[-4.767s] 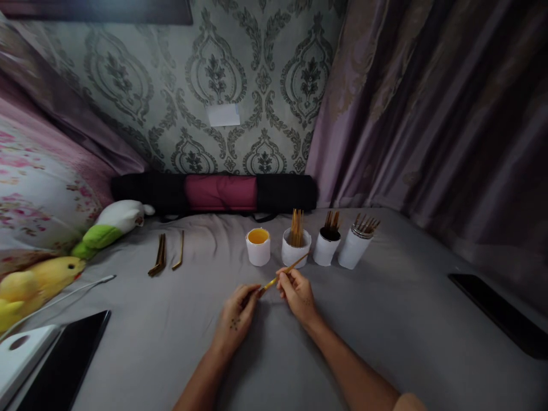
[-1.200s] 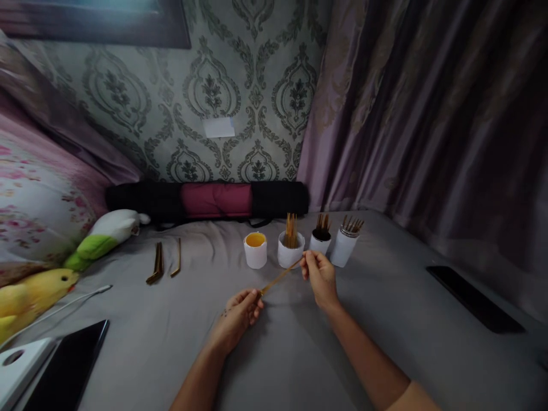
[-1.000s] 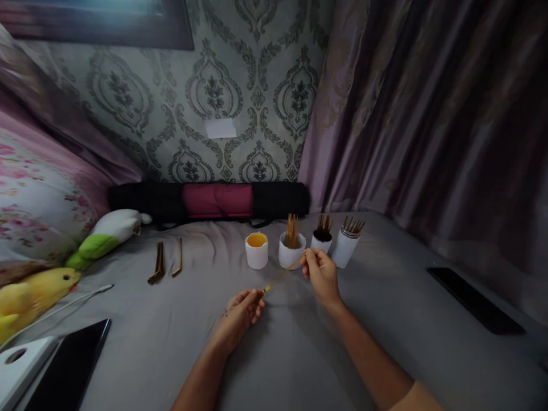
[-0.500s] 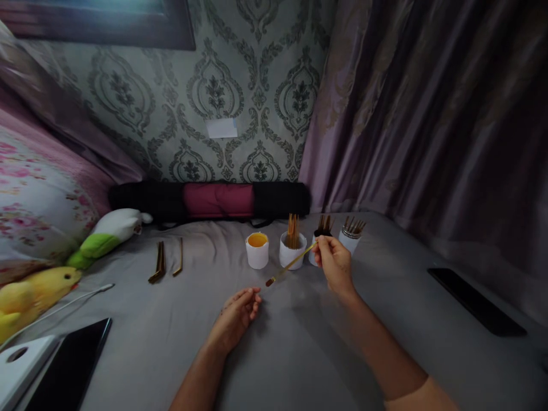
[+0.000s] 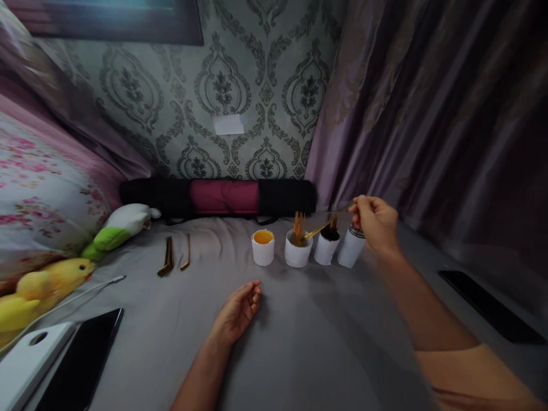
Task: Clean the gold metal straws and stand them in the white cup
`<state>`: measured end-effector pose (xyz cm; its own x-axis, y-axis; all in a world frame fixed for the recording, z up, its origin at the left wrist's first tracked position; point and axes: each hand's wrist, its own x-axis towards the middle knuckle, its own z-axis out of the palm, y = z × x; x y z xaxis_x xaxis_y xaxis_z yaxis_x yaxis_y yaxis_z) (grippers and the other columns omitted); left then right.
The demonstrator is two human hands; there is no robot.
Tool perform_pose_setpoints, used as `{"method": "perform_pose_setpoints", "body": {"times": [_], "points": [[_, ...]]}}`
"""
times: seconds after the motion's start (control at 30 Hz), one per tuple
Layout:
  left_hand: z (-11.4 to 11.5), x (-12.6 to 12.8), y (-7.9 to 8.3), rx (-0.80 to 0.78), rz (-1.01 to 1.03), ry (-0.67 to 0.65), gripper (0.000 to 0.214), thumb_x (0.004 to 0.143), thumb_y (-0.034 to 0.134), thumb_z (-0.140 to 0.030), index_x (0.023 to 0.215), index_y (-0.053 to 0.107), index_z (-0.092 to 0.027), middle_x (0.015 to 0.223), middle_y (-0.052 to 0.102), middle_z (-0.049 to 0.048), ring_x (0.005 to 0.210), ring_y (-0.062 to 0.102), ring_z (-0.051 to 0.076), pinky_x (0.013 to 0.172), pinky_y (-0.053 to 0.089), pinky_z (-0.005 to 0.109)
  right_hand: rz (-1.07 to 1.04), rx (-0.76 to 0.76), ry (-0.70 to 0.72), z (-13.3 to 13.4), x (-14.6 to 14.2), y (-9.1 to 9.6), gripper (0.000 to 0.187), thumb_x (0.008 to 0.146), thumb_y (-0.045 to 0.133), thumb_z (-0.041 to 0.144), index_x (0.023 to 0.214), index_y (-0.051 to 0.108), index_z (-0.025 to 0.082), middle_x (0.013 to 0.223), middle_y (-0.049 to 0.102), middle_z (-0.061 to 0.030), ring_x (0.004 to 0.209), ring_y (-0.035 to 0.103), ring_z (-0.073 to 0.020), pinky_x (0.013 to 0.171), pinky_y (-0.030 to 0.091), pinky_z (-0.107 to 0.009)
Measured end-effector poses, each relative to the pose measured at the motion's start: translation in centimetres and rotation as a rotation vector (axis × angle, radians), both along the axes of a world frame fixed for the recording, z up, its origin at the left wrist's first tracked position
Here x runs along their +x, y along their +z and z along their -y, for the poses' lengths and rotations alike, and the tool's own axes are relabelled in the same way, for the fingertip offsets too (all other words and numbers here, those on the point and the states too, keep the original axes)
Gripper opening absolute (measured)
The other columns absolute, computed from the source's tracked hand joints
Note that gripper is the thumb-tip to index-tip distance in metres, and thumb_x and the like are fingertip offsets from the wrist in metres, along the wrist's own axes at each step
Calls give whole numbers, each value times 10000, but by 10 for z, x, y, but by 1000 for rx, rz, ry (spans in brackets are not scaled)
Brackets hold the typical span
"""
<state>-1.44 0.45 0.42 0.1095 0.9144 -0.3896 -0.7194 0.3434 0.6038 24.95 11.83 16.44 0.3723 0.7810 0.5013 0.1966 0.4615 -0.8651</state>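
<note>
My right hand (image 5: 377, 225) is at the right, above and beside the row of white pots. Its fingers pinch a thin golden stick (image 5: 329, 221) with a thicker tip. The stick slopes down to the left, its tip over the rim of a white pot (image 5: 297, 258) holding several orange-brown sticks (image 5: 298, 225). I cannot tell whether the tip touches them. My left hand (image 5: 238, 311) rests on the grey sheet, loosely curled with nothing in it, in front of a white pot with a yellow inside (image 5: 262, 253).
Two more white pots (image 5: 326, 252) (image 5: 350, 251) stand to the right, with dark sticks in one. Bent golden sticks (image 5: 166, 257) lie to the left. A dark tablet (image 5: 81, 362), a white box (image 5: 32, 362), plush toys (image 5: 47, 282), a black-maroon bag (image 5: 225, 197) and a black phone (image 5: 488, 305) surround them.
My right hand has moved right and up with the stick, whose tip has gone from near my left hand to over the pot of sticks. My left hand has hardly moved.
</note>
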Motion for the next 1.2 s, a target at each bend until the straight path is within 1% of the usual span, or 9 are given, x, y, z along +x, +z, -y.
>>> {"method": "perform_pose_setpoints", "body": {"times": [0.1,0.2,0.37,0.47,0.67,0.87,1.03,1.2], "points": [[0,0,0,-15,6,6,141,771,510,-142,899,538,-91,693,531,26,521,479,46,451,393,156,59,47,-48,-12,8,10,226,760,501,383,747,563,166,610,565,-4,396,440,-49,327,314,-161],[0,0,1,-14,9,7,143,774,506,-145,902,539,-90,691,530,25,521,479,46,449,392,156,119,86,-64,-20,9,17,204,769,494,364,735,564,176,606,570,-6,402,454,-56,347,336,-173],[0,-1,2,-13,2,10,148,775,505,-147,904,544,-87,696,530,27,525,480,48,446,392,156,216,82,-29,-30,3,20,185,774,481,336,741,562,174,594,576,-6,397,461,-64,371,360,-190],[-1,-2,0,-9,4,9,153,774,508,-151,907,545,-85,699,529,28,527,480,49,447,393,158,296,77,12,-37,-2,15,200,776,470,343,766,565,167,609,590,-9,408,477,-70,394,379,-200],[-1,-2,-2,-2,15,0,153,777,507,-165,905,545,-90,690,529,26,528,479,51,445,392,158,455,52,46,-50,-12,2,249,780,445,373,781,571,158,645,613,-14,429,496,-73,431,387,-211],[-1,-2,-1,-3,21,1,154,778,506,-162,910,544,-91,694,537,27,532,487,51,460,401,160,503,-24,174,-52,-22,-8,238,780,433,351,764,557,149,615,598,-11,414,483,-66,417,370,-194],[-1,-3,-2,-3,20,-3,155,778,506,-163,910,546,-92,697,539,29,536,488,52,462,402,161,587,-104,209,-57,-27,-19,211,775,427,313,759,566,156,617,602,-3,420,483,-57,435,370,-177],[-2,-4,-3,9,11,-6,163,774,512,-172,915,543,-96,703,532,25,536,482,52,459,397,161,592,-134,250,-65,-34,-32,209,775,416,287,755,575,153,610,605,-4,405,479,-59,439,376,-184]]}}
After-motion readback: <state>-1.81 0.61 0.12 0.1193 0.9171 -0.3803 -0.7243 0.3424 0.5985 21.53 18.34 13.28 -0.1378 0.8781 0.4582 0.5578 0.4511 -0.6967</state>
